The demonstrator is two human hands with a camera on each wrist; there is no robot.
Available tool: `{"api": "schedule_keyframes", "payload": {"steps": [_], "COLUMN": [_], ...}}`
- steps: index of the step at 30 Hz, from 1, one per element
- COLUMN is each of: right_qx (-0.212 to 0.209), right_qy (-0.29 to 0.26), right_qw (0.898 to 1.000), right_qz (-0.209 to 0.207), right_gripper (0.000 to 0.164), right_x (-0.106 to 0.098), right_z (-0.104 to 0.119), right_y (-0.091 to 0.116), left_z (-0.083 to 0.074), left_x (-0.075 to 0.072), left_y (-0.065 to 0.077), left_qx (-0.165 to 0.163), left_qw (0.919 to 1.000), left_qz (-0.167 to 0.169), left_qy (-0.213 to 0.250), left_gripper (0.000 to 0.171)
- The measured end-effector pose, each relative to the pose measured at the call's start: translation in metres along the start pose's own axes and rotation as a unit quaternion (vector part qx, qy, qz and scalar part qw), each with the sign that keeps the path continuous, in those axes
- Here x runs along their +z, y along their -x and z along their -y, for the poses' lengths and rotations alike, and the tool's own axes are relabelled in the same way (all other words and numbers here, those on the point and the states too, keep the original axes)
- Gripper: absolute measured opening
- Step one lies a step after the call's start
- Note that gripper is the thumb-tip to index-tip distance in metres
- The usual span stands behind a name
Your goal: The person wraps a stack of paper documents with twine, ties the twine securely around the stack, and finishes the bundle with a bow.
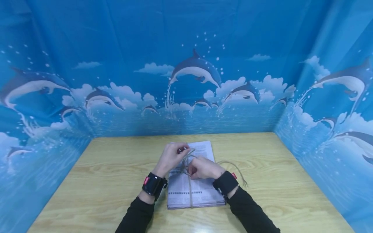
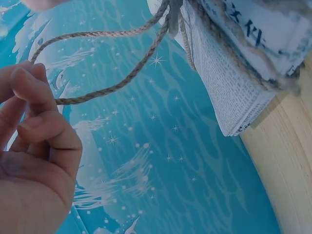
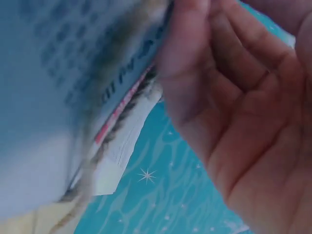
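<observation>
A flat stack of folded newspapers [image 1: 204,191] lies on the table, with brown twine [image 1: 190,194] running lengthwise over it. My left hand [image 1: 172,156] is above the stack's upper left part. Its fingertips pinch a loop of twine [image 2: 97,91], drawn out from the crossing on top of the papers. Close beside it, my right hand [image 1: 204,167] is low over the middle of the stack, fingers curled at the twine where the strands meet. In the right wrist view, that hand's fingertips [image 3: 185,44] are right at the newspaper's printed face, and the pinch itself is partly hidden.
A loose twine end [image 1: 240,173] curves onto the wooden table [image 1: 110,174] right of the stack and finishes in a frayed tip. Blue dolphin-print sheeting [image 1: 131,42] encloses the table at the back and both sides. Black bands circle both wrists.
</observation>
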State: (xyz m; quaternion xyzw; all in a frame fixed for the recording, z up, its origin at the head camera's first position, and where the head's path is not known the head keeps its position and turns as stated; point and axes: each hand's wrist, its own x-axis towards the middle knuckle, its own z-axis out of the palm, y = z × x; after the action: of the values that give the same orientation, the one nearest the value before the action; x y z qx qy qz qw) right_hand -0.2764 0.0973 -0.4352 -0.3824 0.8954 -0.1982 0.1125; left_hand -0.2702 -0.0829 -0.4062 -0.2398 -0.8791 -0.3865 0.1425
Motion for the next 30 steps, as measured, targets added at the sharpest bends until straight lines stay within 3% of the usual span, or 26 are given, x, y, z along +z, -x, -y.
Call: {"api": "schedule_keyframes", "payload": {"steps": [4, 10, 14, 18, 21, 26, 30], "right_qx": [-0.005, -0.011, 0.013, 0.040, 0.064, 0.092, 0.063], "right_qy": [-0.006, -0.009, -0.038, -0.051, -0.047, -0.007, 0.017], "right_qw": [1.000, 1.000, 0.999, 0.997, 0.996, 0.994, 0.996], "right_qz": [0.017, -0.026, -0.024, -0.031, -0.036, -0.062, -0.066], "right_gripper": [0.017, 0.016, 0.011, 0.030, 0.034, 0.020, 0.009], "right_x": [-0.005, -0.008, -0.016, -0.025, -0.028, -0.027, -0.025], "right_z": [-0.006, -0.023, -0.031, -0.040, -0.048, -0.055, -0.051], "right_y": [0.005, 0.021, 0.033, 0.044, 0.051, 0.056, 0.052], "left_z": [0.001, 0.001, 0.001, 0.000, 0.000, 0.002, 0.002], "left_x": [0.000, -0.001, -0.002, -0.003, -0.004, -0.004, -0.004], "left_y": [0.001, 0.001, 0.001, 0.002, 0.002, 0.002, 0.001], "left_qx": [-0.003, -0.013, -0.022, -0.022, -0.023, -0.026, -0.021], "left_qw": [0.9999, 0.9998, 0.9997, 0.9997, 0.9997, 0.9996, 0.9997], "left_qz": [0.001, 0.004, -0.001, -0.003, -0.003, -0.010, -0.012], "left_qy": [0.011, 0.013, 0.011, 0.011, 0.009, 0.004, 0.004], "left_gripper": [0.011, 0.013, 0.012, 0.012, 0.013, 0.012, 0.011]}}
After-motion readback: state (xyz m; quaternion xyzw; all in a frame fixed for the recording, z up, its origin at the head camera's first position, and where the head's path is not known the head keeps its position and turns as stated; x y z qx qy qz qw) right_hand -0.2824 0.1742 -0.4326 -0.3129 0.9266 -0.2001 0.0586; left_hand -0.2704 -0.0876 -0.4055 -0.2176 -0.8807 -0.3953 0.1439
